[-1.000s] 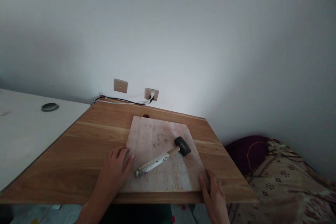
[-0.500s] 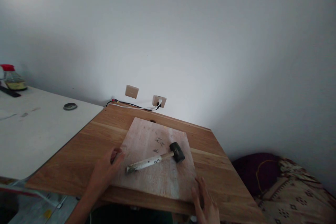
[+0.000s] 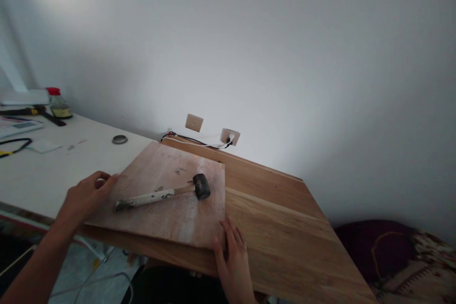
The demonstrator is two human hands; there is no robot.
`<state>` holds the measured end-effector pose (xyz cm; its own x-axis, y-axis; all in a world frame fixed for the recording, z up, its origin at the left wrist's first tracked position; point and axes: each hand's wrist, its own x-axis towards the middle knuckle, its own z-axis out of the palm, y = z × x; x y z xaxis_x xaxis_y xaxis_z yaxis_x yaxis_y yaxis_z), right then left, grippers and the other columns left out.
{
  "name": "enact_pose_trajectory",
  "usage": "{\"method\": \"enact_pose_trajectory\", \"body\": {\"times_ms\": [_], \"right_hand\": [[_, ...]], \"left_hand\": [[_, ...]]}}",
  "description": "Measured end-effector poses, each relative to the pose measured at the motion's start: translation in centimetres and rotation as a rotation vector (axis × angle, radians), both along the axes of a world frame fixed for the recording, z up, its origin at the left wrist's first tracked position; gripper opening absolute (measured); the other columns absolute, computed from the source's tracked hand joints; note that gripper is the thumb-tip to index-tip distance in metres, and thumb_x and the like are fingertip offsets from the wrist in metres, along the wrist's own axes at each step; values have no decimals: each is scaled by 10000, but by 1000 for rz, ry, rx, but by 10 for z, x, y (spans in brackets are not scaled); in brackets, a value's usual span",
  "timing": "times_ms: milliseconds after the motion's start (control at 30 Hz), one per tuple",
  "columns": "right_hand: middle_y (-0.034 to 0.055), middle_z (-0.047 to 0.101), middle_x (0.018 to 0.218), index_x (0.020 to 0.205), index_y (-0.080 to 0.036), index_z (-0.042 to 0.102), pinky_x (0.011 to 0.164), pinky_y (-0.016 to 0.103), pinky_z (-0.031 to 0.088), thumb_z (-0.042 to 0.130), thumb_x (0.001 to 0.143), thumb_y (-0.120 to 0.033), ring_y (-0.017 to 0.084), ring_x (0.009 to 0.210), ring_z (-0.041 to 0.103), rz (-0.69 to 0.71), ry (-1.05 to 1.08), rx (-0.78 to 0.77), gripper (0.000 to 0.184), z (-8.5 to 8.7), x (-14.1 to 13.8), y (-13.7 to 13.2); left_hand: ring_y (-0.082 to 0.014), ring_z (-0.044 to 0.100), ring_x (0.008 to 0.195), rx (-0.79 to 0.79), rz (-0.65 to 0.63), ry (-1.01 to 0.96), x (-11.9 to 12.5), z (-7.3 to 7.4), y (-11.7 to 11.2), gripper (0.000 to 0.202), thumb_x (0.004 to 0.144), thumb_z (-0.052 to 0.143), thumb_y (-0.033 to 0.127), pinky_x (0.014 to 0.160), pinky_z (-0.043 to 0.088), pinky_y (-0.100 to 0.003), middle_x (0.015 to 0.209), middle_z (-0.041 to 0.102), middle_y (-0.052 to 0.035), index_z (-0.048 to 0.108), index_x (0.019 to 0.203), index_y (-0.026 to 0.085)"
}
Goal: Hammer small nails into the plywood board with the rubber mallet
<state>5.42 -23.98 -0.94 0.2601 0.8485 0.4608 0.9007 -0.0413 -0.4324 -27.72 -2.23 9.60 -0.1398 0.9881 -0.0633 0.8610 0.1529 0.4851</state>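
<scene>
A square, pale wooden board (image 3: 178, 221) lies partly on the brown wooden table and reaches over onto the white desk at its left. My left hand (image 3: 85, 197) holds its left edge with bent fingers. At the front right corner my right hand (image 3: 233, 256) grips the board's edge, thumb towards the front and fingers along the right side. On the board rests a mallet (image 3: 153, 197) with a black head and a worn, white-painted handle. Beside the handle lie several small metal pieces, perhaps screws or nails (image 3: 180, 170), too small to tell.
The brown table (image 3: 285, 232) stands against the wall. On the white desk (image 3: 71, 166) are a grey tape roll (image 3: 119, 139), a red-capped bottle (image 3: 60, 103) and a black-handled tool (image 3: 52, 116). Cables run to a wall socket (image 3: 230, 137). Patterned bedding (image 3: 409, 270) lies at the right.
The board has slid left, over onto the white desk, with the mallet and metal pieces on it. Both hands have moved left with it. The view has turned slightly left.
</scene>
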Motion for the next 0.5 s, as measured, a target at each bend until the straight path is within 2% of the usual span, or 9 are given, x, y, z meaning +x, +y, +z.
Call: {"method": "enact_pose_trajectory", "body": {"times_ms": [100,200,300,400,500], "right_hand": [[123,662,1423,1360,-227,651,1044,566,535,514,1033,-438,358,1316,614,44,-32,-26,413,2,-12,9],[109,742,1277,1306,-237,667,1022,558,538,510,1034,-423,347,1196,681,49,-51,-43,365,6,-14,16],[122,729,1291,1345,-219,626,1004,537,545,494,1042,-404,332,1181,684,63,-63,-9,379,12,-14,22],[115,709,1337,1365,-225,609,1029,519,531,479,1049,-384,319,1240,655,123,-83,15,378,13,-16,22],[105,737,1273,1259,-244,672,1027,530,518,498,1040,-378,323,1199,670,125,-94,5,310,11,-19,21]], "left_hand": [[-312,702,1010,-36,-28,42,-15,-7,5,419,979,361,490,884,507,-385,1041,772,-82,634,1019,173],[-348,685,1030,-14,-27,148,-23,-12,5,495,999,313,517,866,517,-429,1103,749,-119,633,1111,157],[-369,674,1041,31,-25,253,-22,-14,0,571,1024,231,543,847,522,-471,1115,738,-132,618,1197,161],[-363,671,1048,45,-70,315,-16,-16,-6,538,1034,247,503,875,517,-493,1112,744,-137,597,1254,159],[-419,628,1134,73,-187,392,-11,-19,-11,479,1030,280,394,888,496,-593,1275,700,-174,590,1315,166]]}}
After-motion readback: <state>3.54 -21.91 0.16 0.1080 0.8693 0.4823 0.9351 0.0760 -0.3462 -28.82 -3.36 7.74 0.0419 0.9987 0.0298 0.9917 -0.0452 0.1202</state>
